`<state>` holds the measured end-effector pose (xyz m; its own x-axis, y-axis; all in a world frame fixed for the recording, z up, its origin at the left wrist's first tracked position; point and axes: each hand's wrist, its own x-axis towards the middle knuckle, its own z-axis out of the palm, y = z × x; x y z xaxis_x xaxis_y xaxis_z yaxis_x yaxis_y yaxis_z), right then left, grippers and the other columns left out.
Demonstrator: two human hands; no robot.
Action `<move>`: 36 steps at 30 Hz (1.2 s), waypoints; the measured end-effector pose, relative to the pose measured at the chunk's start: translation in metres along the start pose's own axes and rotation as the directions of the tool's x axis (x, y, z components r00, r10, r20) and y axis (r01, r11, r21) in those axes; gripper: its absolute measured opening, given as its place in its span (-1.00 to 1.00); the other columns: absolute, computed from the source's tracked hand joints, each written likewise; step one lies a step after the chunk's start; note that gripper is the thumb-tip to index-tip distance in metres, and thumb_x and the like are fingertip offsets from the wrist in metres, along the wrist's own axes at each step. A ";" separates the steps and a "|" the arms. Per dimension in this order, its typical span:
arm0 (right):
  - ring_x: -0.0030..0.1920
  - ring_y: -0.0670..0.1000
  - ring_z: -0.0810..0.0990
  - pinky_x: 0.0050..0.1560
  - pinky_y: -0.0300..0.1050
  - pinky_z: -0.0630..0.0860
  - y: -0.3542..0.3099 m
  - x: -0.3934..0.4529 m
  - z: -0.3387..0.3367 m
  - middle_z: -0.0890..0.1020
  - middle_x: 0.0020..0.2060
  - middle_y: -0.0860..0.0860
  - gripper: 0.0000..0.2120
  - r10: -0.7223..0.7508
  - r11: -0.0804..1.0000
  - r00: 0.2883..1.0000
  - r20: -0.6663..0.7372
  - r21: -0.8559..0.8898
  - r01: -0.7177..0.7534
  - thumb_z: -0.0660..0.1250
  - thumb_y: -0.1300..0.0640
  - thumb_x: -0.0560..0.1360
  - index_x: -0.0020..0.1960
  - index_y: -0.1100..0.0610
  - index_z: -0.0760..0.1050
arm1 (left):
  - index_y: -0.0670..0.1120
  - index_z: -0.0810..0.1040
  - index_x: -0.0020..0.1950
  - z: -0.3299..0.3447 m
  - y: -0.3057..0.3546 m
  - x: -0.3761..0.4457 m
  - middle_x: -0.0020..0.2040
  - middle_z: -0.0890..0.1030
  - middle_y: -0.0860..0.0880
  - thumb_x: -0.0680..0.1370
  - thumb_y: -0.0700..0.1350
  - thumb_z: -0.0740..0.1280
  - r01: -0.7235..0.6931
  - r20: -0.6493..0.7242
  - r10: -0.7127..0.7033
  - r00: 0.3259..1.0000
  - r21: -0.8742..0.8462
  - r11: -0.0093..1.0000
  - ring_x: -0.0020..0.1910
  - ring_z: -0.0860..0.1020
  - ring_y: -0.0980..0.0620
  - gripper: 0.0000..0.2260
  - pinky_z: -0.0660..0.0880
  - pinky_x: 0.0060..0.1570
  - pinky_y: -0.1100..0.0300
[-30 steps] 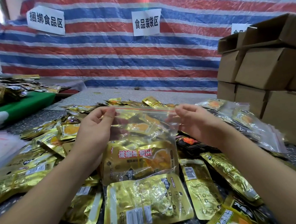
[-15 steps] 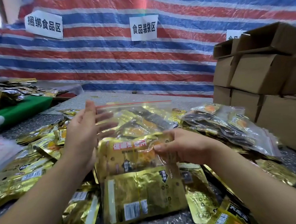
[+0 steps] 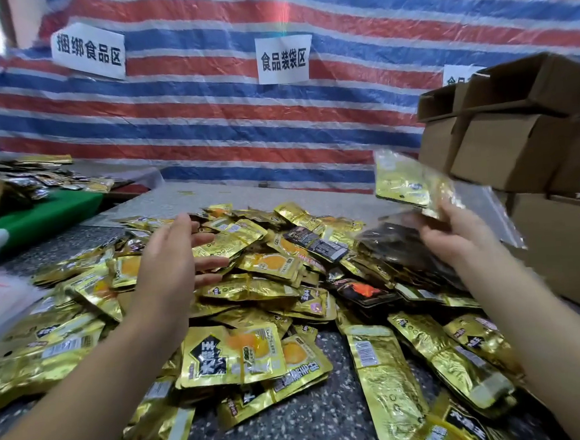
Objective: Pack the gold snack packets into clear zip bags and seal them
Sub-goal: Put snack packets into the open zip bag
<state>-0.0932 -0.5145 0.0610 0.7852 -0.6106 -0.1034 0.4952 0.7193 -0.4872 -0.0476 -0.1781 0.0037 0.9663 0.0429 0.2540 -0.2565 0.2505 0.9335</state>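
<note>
From the head camera, the right hand (image 3: 452,232) grips a filled zip bag (image 3: 416,187), lifted near the cardboard boxes (image 3: 504,156). The left hand (image 3: 173,259) hangs loose and holds nothing, above the gold packets (image 3: 252,284). I think this bag gets set aside; next comes picking up more packets.

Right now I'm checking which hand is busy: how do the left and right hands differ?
The left hand is open, fingers spread, holding nothing; the right hand grips a filled zip bag. The left hand hovers over the pile of gold packets; the right hand is out toward the cardboard boxes, with the bag raised. Both are bare and off the table.
</note>
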 end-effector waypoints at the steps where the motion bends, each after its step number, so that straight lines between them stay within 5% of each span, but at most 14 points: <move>1: 0.30 0.14 0.53 0.24 0.01 0.54 -0.002 0.003 -0.005 0.56 0.25 0.14 -0.77 -0.009 1.000 0.998 -0.065 -0.002 0.009 0.27 0.28 0.61 0.25 0.19 0.51 | -0.01 0.49 0.12 0.001 -0.001 0.001 0.07 0.64 -0.04 0.68 0.12 0.09 0.002 -0.001 -0.002 1.000 0.011 1.000 -0.23 0.67 -0.01 -0.72 0.57 -0.32 0.13; 6: 0.20 0.21 0.57 0.22 0.07 0.56 -0.010 0.013 -0.014 0.56 0.24 0.20 -0.78 0.039 0.985 0.986 -0.162 -0.158 -0.065 0.23 0.19 0.65 0.27 0.20 0.48 | -0.01 0.52 0.09 0.003 -0.006 0.003 0.00 0.66 -0.02 0.67 0.08 0.13 0.021 0.044 -0.024 0.999 0.081 0.996 -0.36 0.65 0.05 -0.76 0.54 -0.37 0.17; 10: -0.18 0.11 0.68 -0.25 -0.13 0.63 -0.015 0.009 -0.020 0.62 -0.11 0.22 -0.77 0.119 0.829 0.978 -0.170 -0.525 -0.192 0.29 0.04 0.61 0.03 0.22 0.44 | -0.02 0.53 0.08 0.009 -0.011 -0.001 -0.08 0.67 -0.01 0.66 0.01 0.19 -0.006 0.124 -0.019 0.992 0.198 0.980 -0.40 0.64 0.07 -0.83 0.49 -0.49 0.27; 12: -0.33 0.01 0.67 -0.41 -0.23 0.59 -0.017 0.007 -0.021 0.67 -0.27 0.15 -0.83 0.177 0.847 0.974 -0.141 -0.481 -0.224 0.33 0.14 0.59 0.01 0.27 0.51 | 0.00 0.53 0.08 0.010 -0.013 -0.003 -0.09 0.66 -0.01 0.65 0.00 0.21 -0.020 0.137 -0.009 0.990 0.211 0.977 -0.41 0.64 0.09 -0.85 0.48 -0.51 0.31; 17: 0.03 0.12 0.67 0.08 -0.10 0.62 -0.011 0.003 -0.014 0.64 0.05 0.22 -0.79 0.070 0.986 0.995 -0.066 -0.146 -0.079 0.21 0.32 0.62 0.24 0.33 0.45 | -0.02 0.53 0.13 0.009 -0.011 -0.005 -0.07 0.67 -0.01 0.65 0.00 0.22 -0.015 0.136 -0.015 0.991 0.217 0.976 -0.40 0.64 0.08 -0.84 0.49 -0.51 0.31; 20: -0.09 0.08 0.70 -0.13 -0.16 0.65 -0.002 -0.003 -0.018 0.69 -0.06 0.19 -0.79 0.137 0.932 0.987 -0.087 -0.326 -0.158 0.20 0.22 0.64 0.19 0.32 0.48 | -0.02 0.53 0.15 0.009 -0.011 -0.006 -0.07 0.67 -0.01 0.65 0.00 0.23 -0.009 0.140 -0.022 0.990 0.219 0.976 -0.39 0.65 0.08 -0.83 0.49 -0.50 0.31; 22: -0.36 -0.03 0.66 -0.44 -0.26 0.56 0.002 -0.004 -0.016 0.68 -0.32 0.09 -0.78 0.134 0.805 0.988 -0.078 -0.573 -0.155 0.19 0.13 0.65 0.04 0.26 0.52 | -0.02 0.53 0.15 0.009 -0.011 -0.006 -0.08 0.67 -0.01 0.65 -0.01 0.23 -0.013 0.142 -0.019 0.990 0.219 0.976 -0.39 0.64 0.09 -0.84 0.50 -0.50 0.31; 24: -0.48 -0.07 0.56 -0.53 -0.26 0.46 0.007 0.000 -0.008 0.61 -0.40 0.03 -0.78 -0.038 0.617 0.999 -0.012 -0.787 0.014 0.19 0.12 0.64 -0.07 0.21 0.52 | -0.03 0.53 0.14 0.010 -0.011 -0.006 -0.09 0.67 0.00 0.65 -0.01 0.23 -0.015 0.140 -0.016 0.990 0.221 0.975 -0.40 0.64 0.09 -0.84 0.50 -0.49 0.30; 26: -0.39 -0.01 0.58 -0.42 -0.17 0.48 0.011 0.009 0.000 0.61 -0.37 0.03 -0.81 -0.301 0.361 0.942 0.150 -0.896 0.258 0.21 0.16 0.60 -0.13 0.17 0.54 | -0.02 0.54 0.13 0.011 -0.011 -0.006 -0.10 0.67 0.01 0.65 -0.01 0.23 -0.016 0.139 -0.016 0.990 0.226 0.974 -0.40 0.64 0.09 -0.84 0.49 -0.49 0.30; 28: -0.20 0.04 0.60 -0.21 -0.05 0.53 0.013 0.019 0.006 0.64 -0.25 0.02 -0.83 -0.455 -0.007 0.808 0.375 -0.908 0.418 0.24 0.16 0.58 -0.12 0.14 0.57 | -0.02 0.54 0.13 0.011 -0.012 -0.006 -0.11 0.67 0.01 0.65 -0.01 0.23 -0.015 0.140 -0.018 0.990 0.231 0.973 -0.40 0.64 0.09 -0.84 0.49 -0.49 0.30; 31: 0.01 0.06 0.54 0.01 -0.07 0.43 0.012 0.038 0.007 0.59 0.01 0.00 -0.82 -0.308 -0.473 0.755 0.579 -0.781 0.407 0.24 0.20 0.57 0.12 0.10 0.56 | -0.02 0.55 0.10 0.011 -0.012 -0.006 -0.12 0.68 0.01 0.65 -0.01 0.23 -0.016 0.145 -0.018 0.989 0.232 0.973 -0.40 0.63 0.09 -0.85 0.49 -0.48 0.28; 36: 0.26 0.17 0.50 0.21 0.03 0.47 0.019 0.064 -0.004 0.50 0.31 0.14 -0.63 -0.042 -0.754 0.839 0.543 -0.568 0.330 0.29 0.14 0.57 0.37 0.13 0.44 | -0.02 0.54 0.10 0.011 -0.016 -0.007 -0.17 0.68 0.03 0.65 -0.03 0.23 -0.013 0.183 -0.038 0.982 0.268 0.963 -0.41 0.63 0.10 -0.87 0.50 -0.47 0.28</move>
<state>-0.0356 -0.5413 0.0420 0.8395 -0.3628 0.4045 -0.3260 -0.9319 -0.1593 -0.0505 -0.1932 -0.0103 0.9546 -0.1443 0.2606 -0.2658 -0.0180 0.9638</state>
